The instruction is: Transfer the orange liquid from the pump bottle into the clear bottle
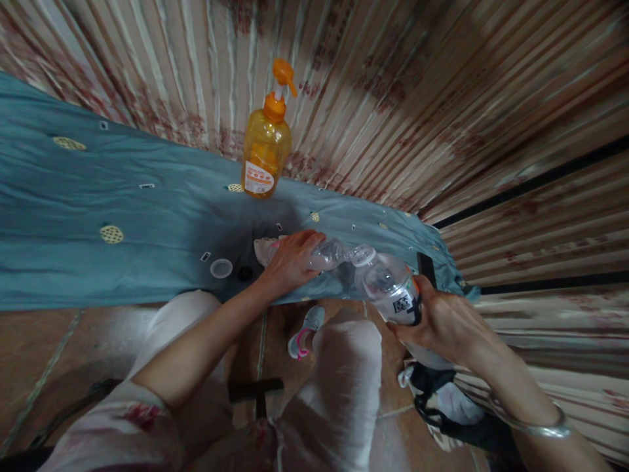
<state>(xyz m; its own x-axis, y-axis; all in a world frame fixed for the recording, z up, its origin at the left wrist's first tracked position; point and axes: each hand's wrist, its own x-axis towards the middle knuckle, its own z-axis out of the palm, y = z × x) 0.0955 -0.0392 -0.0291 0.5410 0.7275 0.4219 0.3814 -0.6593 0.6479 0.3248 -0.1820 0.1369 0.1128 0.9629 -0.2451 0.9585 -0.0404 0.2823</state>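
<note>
My left hand (pixel 289 259) is closed round a small clear plastic bottle (pixel 324 257), which lies tipped with its neck to the right. My right hand (pixel 437 318) grips a larger clear plastic bottle (pixel 386 282) with a printed label, tilted so its mouth points up and left. The two mouths meet or overlap; whether they touch I cannot tell. Left of my left hand, a white round lid (pixel 221 268) and a small black cap (pixel 244 273) lie on the cloth. A whitish-pink item (pixel 265 249) shows partly behind my left hand.
An orange pump bottle (pixel 266 151) stands at the back of the blue cloth-covered surface (pixel 162 216), against a pleated curtain (pixel 196 85). A dark object (pixel 425 267) sits behind my right hand. Bags (pixel 452 400) lie low on the right, over the tiled floor.
</note>
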